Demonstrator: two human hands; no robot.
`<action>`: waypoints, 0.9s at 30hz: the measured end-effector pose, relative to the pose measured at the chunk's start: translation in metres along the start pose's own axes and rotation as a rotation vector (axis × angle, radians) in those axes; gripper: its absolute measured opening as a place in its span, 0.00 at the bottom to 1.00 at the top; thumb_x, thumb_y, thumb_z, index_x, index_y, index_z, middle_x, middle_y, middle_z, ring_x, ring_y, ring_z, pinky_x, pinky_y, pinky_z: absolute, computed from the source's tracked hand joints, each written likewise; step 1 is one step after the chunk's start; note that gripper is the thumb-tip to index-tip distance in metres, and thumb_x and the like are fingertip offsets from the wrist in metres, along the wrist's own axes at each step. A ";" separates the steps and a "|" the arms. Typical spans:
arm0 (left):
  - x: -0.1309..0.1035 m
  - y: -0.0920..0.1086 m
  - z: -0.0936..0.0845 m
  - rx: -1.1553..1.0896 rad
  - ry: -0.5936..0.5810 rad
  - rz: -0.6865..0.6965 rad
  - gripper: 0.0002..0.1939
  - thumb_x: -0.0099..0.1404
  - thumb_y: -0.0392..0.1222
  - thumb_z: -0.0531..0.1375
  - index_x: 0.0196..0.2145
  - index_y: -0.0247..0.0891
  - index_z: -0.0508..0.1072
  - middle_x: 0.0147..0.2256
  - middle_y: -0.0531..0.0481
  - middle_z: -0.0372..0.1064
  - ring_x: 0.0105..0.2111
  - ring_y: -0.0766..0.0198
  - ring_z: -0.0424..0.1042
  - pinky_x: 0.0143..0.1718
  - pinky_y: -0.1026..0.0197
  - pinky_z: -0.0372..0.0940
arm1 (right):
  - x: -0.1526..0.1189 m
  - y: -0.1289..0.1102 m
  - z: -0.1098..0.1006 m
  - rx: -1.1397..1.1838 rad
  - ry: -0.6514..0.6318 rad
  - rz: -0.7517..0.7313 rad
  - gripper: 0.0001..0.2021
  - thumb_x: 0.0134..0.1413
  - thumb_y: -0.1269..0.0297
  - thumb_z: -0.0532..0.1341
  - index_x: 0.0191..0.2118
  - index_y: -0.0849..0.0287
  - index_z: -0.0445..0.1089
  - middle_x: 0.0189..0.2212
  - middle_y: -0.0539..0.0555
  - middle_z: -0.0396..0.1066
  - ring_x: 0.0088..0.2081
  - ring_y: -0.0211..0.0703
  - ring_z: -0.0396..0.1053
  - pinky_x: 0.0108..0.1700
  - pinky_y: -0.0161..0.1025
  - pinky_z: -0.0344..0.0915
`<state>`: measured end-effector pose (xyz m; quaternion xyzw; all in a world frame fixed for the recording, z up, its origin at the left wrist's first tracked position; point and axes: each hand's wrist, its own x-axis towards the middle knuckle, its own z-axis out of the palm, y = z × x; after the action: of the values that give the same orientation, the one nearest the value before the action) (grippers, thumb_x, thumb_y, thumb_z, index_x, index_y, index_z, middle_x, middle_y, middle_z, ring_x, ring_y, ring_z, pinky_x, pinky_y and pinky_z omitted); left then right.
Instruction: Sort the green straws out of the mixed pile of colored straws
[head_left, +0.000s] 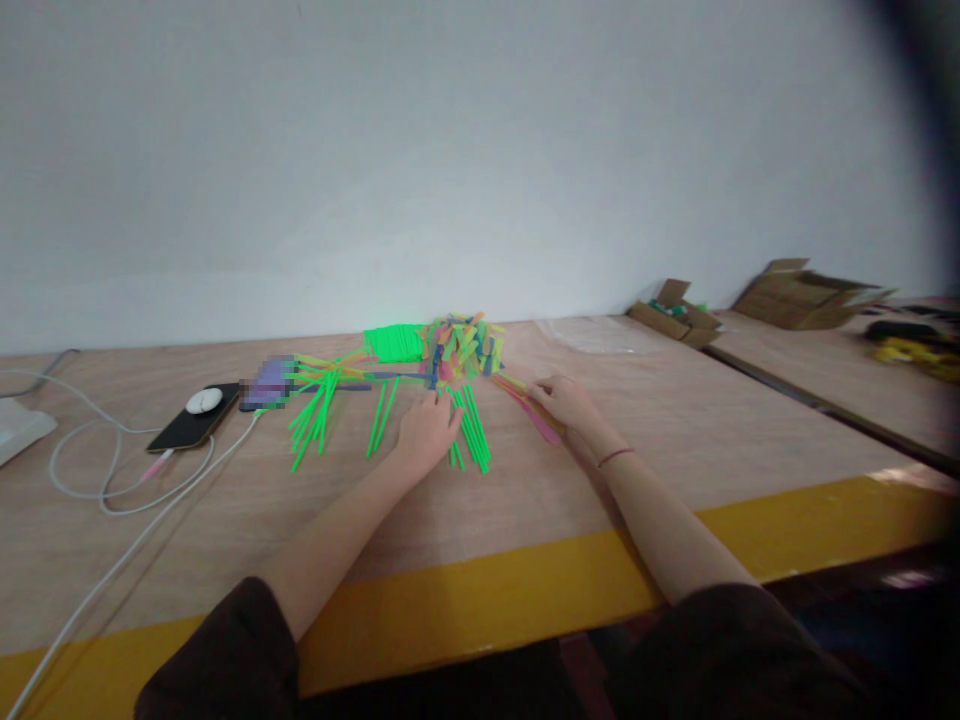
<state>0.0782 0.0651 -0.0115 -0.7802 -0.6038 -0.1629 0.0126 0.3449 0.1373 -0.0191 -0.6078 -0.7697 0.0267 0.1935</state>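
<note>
My left hand (430, 428) rests low over the table, its fingers bent and closed by the front of a heap of short coloured strips (465, 350); what the fingertips hold is hidden. Thin green sticks (474, 430) lie just to its right, and two more green sticks (383, 418) are on its left. My right hand (568, 403) is closed at the fingertips on a few long orange and yellow strips (511, 386). A pink strip (541, 424) sticks out below that hand.
A dense row of green sticks (394, 344) lies against the wall, and loose green sticks (319, 415) fan out at left. A black phone (182, 432) carries a white case (204, 401), with white cables (161, 510) around. Cardboard boxes (795, 298) stand at right.
</note>
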 end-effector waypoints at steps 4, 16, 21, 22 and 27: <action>-0.005 -0.048 -0.019 0.174 0.012 -0.204 0.19 0.71 0.46 0.48 0.49 0.29 0.68 0.46 0.35 0.68 0.46 0.51 0.71 0.43 0.55 0.67 | 0.003 0.001 0.003 -0.014 0.132 0.024 0.22 0.62 0.58 0.48 0.29 0.64 0.74 0.31 0.62 0.75 0.30 0.44 0.67 0.31 0.37 0.55; -0.015 -0.018 -0.028 0.168 -0.011 0.088 0.16 0.73 0.38 0.43 0.48 0.32 0.67 0.48 0.38 0.66 0.44 0.58 0.72 0.41 0.60 0.67 | -0.006 -0.052 -0.011 0.768 -0.060 -0.007 0.25 0.61 0.45 0.50 0.42 0.60 0.73 0.35 0.58 0.73 0.34 0.44 0.69 0.36 0.39 0.64; -0.023 0.020 -0.035 -0.009 -0.105 0.210 0.14 0.74 0.39 0.44 0.52 0.36 0.63 0.42 0.43 0.71 0.39 0.60 0.75 0.38 0.61 0.68 | -0.012 -0.068 -0.017 1.008 -0.322 -0.012 0.20 0.52 0.45 0.62 0.36 0.60 0.69 0.22 0.47 0.60 0.22 0.33 0.57 0.23 0.32 0.57; -0.026 0.022 -0.036 -0.055 -0.109 0.217 0.15 0.74 0.38 0.44 0.53 0.37 0.62 0.42 0.44 0.72 0.40 0.60 0.75 0.39 0.61 0.68 | -0.011 -0.062 -0.020 0.992 -0.304 -0.002 0.20 0.52 0.45 0.61 0.35 0.60 0.68 0.21 0.45 0.57 0.20 0.32 0.54 0.21 0.32 0.54; -0.031 0.007 -0.034 -0.294 -0.043 0.092 0.17 0.72 0.34 0.42 0.53 0.40 0.63 0.43 0.45 0.74 0.43 0.61 0.74 0.46 0.59 0.66 | -0.004 -0.005 -0.035 0.985 0.066 0.220 0.15 0.57 0.51 0.57 0.40 0.58 0.66 0.18 0.42 0.49 0.18 0.33 0.48 0.19 0.32 0.50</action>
<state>0.0700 0.0268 0.0136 -0.8037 -0.5372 -0.2322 -0.1073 0.3531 0.1258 0.0138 -0.5223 -0.5906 0.3877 0.4775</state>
